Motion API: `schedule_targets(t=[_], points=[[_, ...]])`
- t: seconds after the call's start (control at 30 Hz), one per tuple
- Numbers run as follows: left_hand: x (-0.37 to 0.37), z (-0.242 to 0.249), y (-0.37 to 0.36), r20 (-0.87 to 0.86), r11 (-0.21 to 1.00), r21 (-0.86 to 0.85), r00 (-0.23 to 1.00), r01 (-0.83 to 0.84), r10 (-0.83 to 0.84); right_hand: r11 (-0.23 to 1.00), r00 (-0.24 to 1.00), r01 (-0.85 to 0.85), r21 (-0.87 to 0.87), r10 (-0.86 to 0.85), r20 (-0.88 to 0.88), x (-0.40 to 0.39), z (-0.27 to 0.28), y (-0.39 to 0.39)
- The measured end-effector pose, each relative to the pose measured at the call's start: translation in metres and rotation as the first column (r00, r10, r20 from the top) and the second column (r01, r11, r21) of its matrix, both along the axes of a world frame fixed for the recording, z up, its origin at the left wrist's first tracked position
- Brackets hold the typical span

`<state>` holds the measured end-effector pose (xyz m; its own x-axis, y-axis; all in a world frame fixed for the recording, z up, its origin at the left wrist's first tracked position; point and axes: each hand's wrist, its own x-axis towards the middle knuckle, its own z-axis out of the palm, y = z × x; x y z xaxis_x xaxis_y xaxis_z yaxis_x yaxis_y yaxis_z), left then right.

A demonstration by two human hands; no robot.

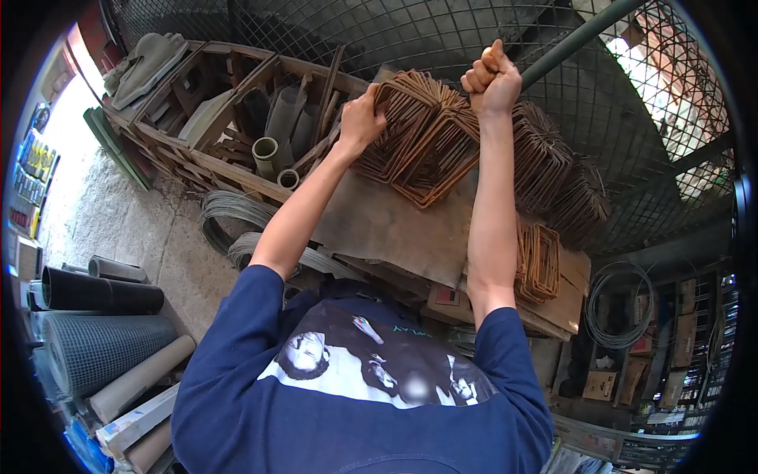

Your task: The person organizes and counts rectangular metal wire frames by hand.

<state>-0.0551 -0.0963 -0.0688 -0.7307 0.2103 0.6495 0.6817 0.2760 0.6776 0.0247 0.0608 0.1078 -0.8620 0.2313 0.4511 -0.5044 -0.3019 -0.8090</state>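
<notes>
Rusty square rebar stirrups (430, 146) stand bunched on a wooden bench (387, 225) in front of me. My left hand (363, 122) is closed at the upper left corner of this bunch, its fingers curled around the edge of a stirrup. Raised beside the bunch's upper right end, my right hand (493, 83) is closed in a fist with the thumb on top. Whatever it may hold is hidden by the fingers. Darker stirrups (545, 154) lean in bunches just right of my right forearm, and a smaller rusty bunch (538, 261) lies nearer me.
A wire mesh wall (332, 31) and a green pole (580, 41) rise behind the bench. To the left is a wooden crate frame (229, 162) with pipes (267, 150). Coiled wire (225, 217) lies below it. Mesh rolls (110, 347) stand lower left.
</notes>
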Motion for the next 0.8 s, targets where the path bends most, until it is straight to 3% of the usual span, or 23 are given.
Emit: schedule_targets(t=[0.17,0.4,0.53,0.63,0.7,0.73,0.77,0.8], points=[[0.008,0.006,-0.002,-0.02,0.998,-0.044,0.999,-0.044,0.043,0.995,0.995,-0.096,-0.016,0.096,0.009,-0.001,-0.002,0.01],[0.033,0.011,0.011,0.054,0.988,-0.044,0.987,-0.147,0.149,0.996,0.996,-0.072,-0.057,0.075,0.044,-0.013,0.008,0.029],[0.026,0.008,0.01,-0.116,0.99,-0.085,0.988,-0.11,0.099,0.994,0.994,-0.111,0.002,0.111,-0.001,0.014,0.0,0.03],[0.028,0.013,0.003,0.015,0.973,-0.226,0.999,-0.047,0.052,0.996,0.995,-0.087,0.007,0.087,-0.048,0.028,-0.005,0.02],[0.025,0.008,0.001,0.037,0.963,-0.269,0.999,0.004,0.006,0.989,0.995,-0.077,0.127,0.085,-0.059,0.031,-0.006,0.017],[0.03,0.017,-0.001,-0.14,0.977,-0.189,0.988,-0.097,0.071,0.988,0.993,-0.115,0.098,0.117,-0.016,0.029,-0.008,0.019],[0.032,0.027,-0.001,-0.309,0.98,-0.083,0.94,-0.18,0.146,0.948,0.955,-0.289,0.136,0.296,-0.034,0.023,-0.014,0.037],[0.034,0.045,-0.001,-0.318,0.984,-0.093,0.941,-0.155,0.118,0.957,0.959,-0.284,0.062,0.285,-0.007,0.022,-0.014,0.037]])
